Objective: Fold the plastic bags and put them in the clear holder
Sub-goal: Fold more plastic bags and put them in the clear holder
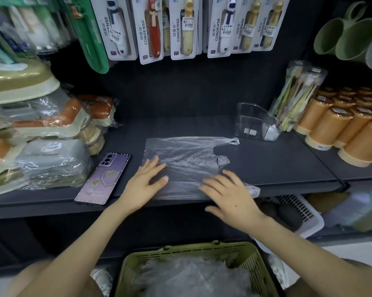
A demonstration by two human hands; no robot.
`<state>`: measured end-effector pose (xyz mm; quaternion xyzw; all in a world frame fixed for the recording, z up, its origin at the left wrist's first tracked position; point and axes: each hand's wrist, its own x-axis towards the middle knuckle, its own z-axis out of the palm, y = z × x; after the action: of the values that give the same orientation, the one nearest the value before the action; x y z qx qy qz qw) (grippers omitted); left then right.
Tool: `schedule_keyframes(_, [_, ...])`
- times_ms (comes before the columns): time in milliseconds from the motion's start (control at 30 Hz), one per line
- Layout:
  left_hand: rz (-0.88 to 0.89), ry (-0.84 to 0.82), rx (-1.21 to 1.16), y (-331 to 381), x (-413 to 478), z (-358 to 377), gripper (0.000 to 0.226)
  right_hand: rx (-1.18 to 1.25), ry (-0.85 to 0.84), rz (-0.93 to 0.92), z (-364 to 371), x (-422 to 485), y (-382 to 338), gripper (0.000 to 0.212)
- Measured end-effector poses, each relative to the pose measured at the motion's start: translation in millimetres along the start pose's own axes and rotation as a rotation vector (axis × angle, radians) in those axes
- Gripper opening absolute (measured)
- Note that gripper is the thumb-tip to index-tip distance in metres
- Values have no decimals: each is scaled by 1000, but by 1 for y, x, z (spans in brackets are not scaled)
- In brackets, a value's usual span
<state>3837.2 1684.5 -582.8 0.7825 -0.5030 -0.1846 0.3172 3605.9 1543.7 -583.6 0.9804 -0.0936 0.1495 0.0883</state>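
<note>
Centrally, one plastic bag (187, 155) lies flat on the dark shelf (277, 163), to the left of the clear holder (255, 123) and nearer the person than it.

- **Long axis of the bag:** it runs left to right. The closed bottom is at the end away from the holder and the handles (230, 141) at the end toward it. The farther handle tip lies close to the holder's base, with no clear contact.
- **Left hand (143, 185):** palm down, fingers straight and spread, it rests on the near part of the bag at the end away from the holder.
- **Right hand (230, 194):** likewise flat and spread, it presses the near edge at the holder-side end, where a crumpled bit of film juts out past the fingers.

Neither hand grips anything. Both sit along the bag's near long edge. A first fold would therefore probably carry that edge away from the person, across the short axis, leaving a narrow strip that points toward the holder. The right hand is the nearer to the holder and so the likelier to deliver the folded bag. No folded bag shows in the holder yet.

Well below the holder and nearer the person, a green basket (191, 248) holds more crumpled bags (191, 277). A phone (104, 179) lies just past the bag's end away from the holder.
</note>
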Motion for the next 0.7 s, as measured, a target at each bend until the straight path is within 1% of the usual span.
schedule_keyframes(33, [5,55,-108,1,-5,-5,48,17,76,-19,7,3,-2,40])
schedule_keyframes(67, [18,92,-148,2,-10,-9,37,41,142,-28,8,5,-3,20])
schedule_keyframes(100, [30,99,-167,2,-15,-14,31,81,198,-21,7,6,-3,5])
schedule_keyframes(133, [39,75,-199,3,-21,-18,34,120,223,14,1,5,-3,16])
schedule_keyframes(167, [38,36,-251,7,-28,-22,44,159,246,50,-1,2,-3,23])
schedule_keyframes(233, [7,-14,-368,9,-39,-28,67,279,203,170,-21,0,-7,24])
schedule_keyframes(267, [3,-19,-412,8,-42,-30,74,390,136,255,-32,1,-6,22])
schedule_keyframes(333, [5,5,-479,12,-45,-32,77,678,-11,431,-49,7,4,19])
schedule_keyframes(367, [11,29,-514,14,-45,-32,75,803,-78,486,-57,13,9,18])
schedule_keyframes(400, [3,57,-546,15,-42,-32,67,888,-117,495,-63,20,17,16])
schedule_keyframes(467, [-23,89,-588,21,-34,-32,40,950,-207,487,-74,39,31,10])
schedule_keyframes(500, [-20,96,-568,21,-29,-33,38,946,-250,491,-79,48,37,10])
schedule_keyframes(567, [-14,123,-460,17,-16,-29,42,921,-315,512,-78,66,49,11])
schedule_keyframes(667, [-102,226,-305,8,6,-18,9,814,-368,543,-66,91,66,18])
schedule_keyframes(700, [-130,251,-285,8,11,-15,10,772,-394,548,-59,98,71,20])
